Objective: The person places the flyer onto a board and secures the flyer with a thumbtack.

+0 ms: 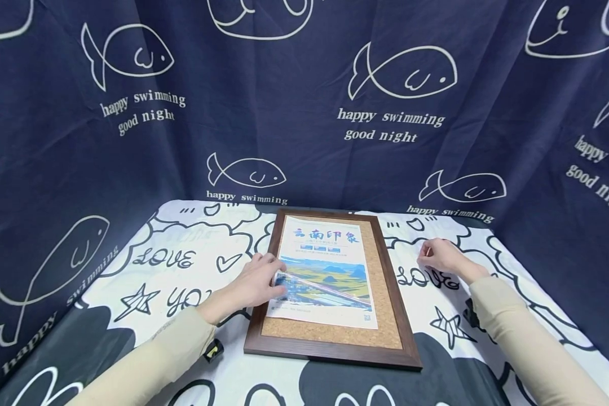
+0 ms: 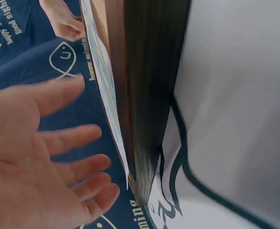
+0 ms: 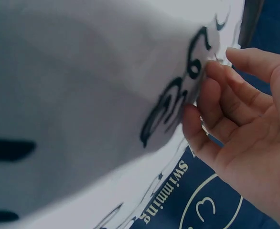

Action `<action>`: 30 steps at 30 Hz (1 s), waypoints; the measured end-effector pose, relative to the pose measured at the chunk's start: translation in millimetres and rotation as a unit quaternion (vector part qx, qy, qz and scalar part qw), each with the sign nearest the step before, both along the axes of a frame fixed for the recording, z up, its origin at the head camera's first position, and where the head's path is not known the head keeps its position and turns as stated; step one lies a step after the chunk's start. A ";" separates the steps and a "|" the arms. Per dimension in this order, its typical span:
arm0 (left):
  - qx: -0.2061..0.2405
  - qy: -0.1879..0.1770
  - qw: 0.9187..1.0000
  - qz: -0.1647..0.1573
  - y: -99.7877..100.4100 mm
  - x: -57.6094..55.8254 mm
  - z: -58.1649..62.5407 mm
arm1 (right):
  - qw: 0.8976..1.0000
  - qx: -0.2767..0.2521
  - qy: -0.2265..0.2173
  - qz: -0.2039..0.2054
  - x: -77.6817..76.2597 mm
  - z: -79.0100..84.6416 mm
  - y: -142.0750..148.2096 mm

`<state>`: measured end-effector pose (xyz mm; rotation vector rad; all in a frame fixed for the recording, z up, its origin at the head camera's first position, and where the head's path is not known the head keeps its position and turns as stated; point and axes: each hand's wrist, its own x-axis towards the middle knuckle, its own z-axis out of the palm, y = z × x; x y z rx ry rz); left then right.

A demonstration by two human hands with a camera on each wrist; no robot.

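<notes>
A cork board (image 1: 335, 336) in a dark brown wooden frame lies flat on the patterned cloth. On its cork lies a paper poster (image 1: 325, 270) with a printed landscape and Chinese lettering, its edge slightly lifted in the left wrist view. Over the poster's left edge my left hand (image 1: 256, 280) hovers with loosely spread fingers, gripping nothing. My right hand (image 1: 442, 257) is right of the board, low over the cloth. Its thumb and forefinger come together around a tiny, thin pin (image 3: 216, 57), mostly hidden by the fingertips; the other fingers (image 3: 202, 133) are curled.
A white tablecloth (image 1: 182, 265) with black doodles and words covers the table. Behind and at both sides hangs a dark blue curtain (image 1: 304, 124) with white fish drawings. A small black device (image 1: 213, 350) is at the left wrist.
</notes>
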<state>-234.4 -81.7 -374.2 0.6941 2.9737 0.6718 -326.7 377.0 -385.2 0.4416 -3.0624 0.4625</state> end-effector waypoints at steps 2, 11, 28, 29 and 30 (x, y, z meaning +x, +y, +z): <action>-0.016 -0.005 0.999 -0.036 -1.7 -4.9 0.2 | 1.000 -0.005 -0.016 0.003 0.5 1.8 1.5; -0.080 -0.068 0.988 -0.111 -3.4 -23.0 -6.2 | 0.996 -0.016 -0.062 0.058 -1.5 5.5 4.5; -0.106 -0.105 0.983 -0.110 6.9 -19.4 -6.8 | 0.999 0.002 -0.042 0.033 -1.7 4.6 0.4; -0.106 -0.105 0.982 -0.113 7.5 -18.7 -6.6 | 0.999 0.002 -0.041 0.028 -1.7 4.4 0.3; -0.105 -0.104 0.982 -0.114 8.1 -17.9 -6.2 | 0.999 0.003 -0.041 0.023 -2.0 4.0 0.3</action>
